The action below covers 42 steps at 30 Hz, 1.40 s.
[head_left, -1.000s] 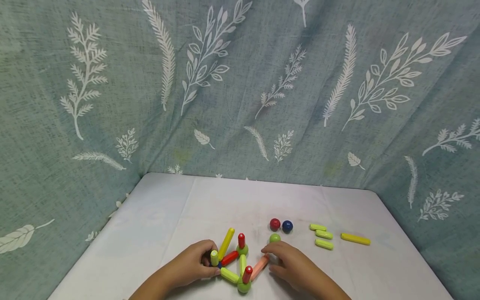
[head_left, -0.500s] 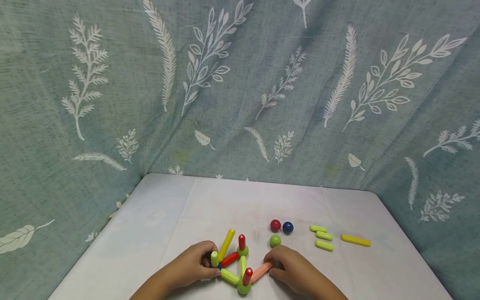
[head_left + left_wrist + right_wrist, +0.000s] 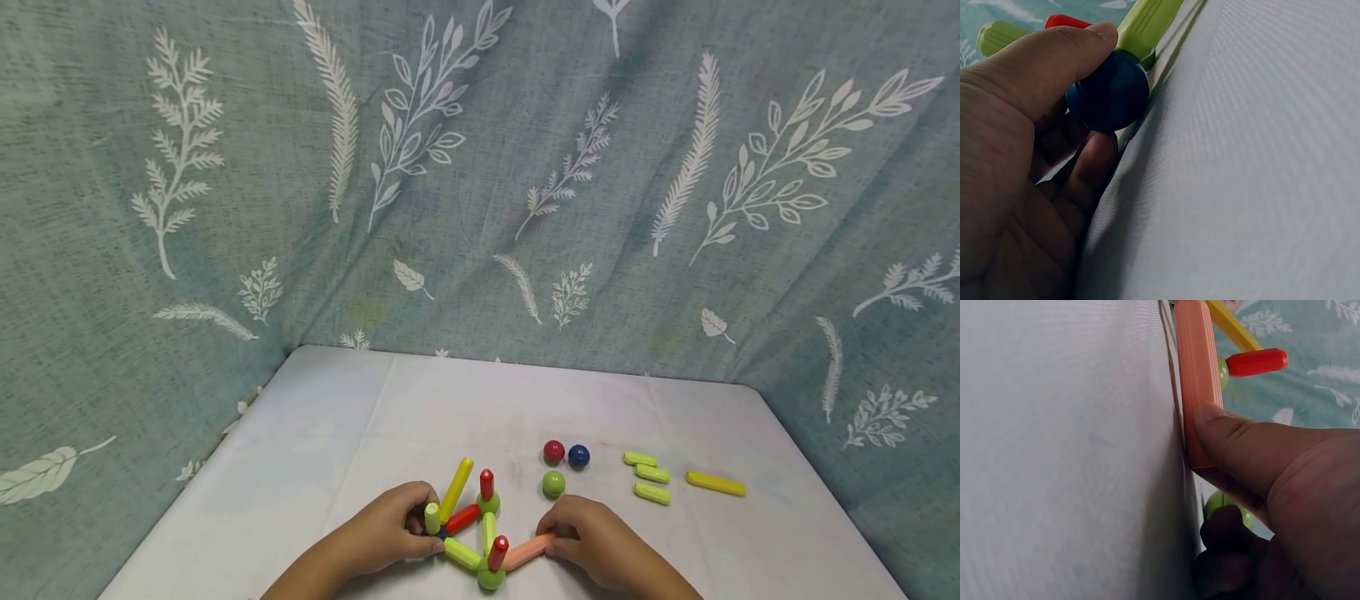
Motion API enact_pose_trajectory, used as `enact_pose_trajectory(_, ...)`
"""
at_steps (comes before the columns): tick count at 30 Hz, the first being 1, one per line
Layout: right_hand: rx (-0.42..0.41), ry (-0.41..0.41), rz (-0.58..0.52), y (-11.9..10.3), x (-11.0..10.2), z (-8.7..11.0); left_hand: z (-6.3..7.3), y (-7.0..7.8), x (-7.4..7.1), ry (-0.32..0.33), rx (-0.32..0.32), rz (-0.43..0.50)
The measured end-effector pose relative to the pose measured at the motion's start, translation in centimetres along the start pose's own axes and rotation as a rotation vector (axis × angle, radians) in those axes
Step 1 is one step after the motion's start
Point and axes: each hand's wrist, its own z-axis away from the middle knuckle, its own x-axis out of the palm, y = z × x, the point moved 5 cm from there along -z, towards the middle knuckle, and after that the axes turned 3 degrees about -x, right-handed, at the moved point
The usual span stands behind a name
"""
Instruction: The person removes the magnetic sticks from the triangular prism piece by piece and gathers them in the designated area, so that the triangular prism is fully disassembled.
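Note:
A frame of coloured rods and balls lies on the table in the head view. My left hand (image 3: 386, 529) holds its left corner, with thumb and fingers around a dark blue ball (image 3: 1110, 94). Light green rod (image 3: 462, 553) and red rod (image 3: 462, 519) lead from that corner to two green balls, front one (image 3: 491, 577) and back one (image 3: 488, 502); each carries an upright red rod. My right hand (image 3: 592, 542) pinches the outer end of a salmon-orange rod (image 3: 1197, 369), whose other end meets the front green ball. A long yellow rod (image 3: 456, 490) slants from the blue corner.
Beyond my right hand lie a loose red ball (image 3: 554, 452), a second blue ball (image 3: 578, 456) and a loose green ball (image 3: 553, 484). Farther right are three short light green rods (image 3: 652, 493) and a yellow rod (image 3: 716, 483). A patterned cloth (image 3: 480, 192) stands behind the table.
My right hand has taken hold of the orange rod's outer end and swung it right and towards me. My left hand stays at the blue corner.

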Motion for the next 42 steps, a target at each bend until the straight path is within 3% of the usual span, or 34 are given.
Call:
enact_pose_trajectory(13,-0.056,-0.047,0.061,-0.2,-1.0,0.8,0.0,0.2,0.1,-0.009,0.001,0.008)
enact_pose_trajectory(22,0.014,-0.089,0.089,0.1,-1.5,1.4,0.0,0.4,0.1,0.011,0.011,-0.025)
enact_pose_trajectory(33,0.056,-0.057,0.020,0.8,-1.3,1.6,0.1,0.1,0.2,0.003,-0.008,0.014)
enact_pose_trajectory(42,0.019,0.000,-0.012,1.2,-2.1,2.1,0.0,0.2,0.2,0.006,-0.010,0.021)
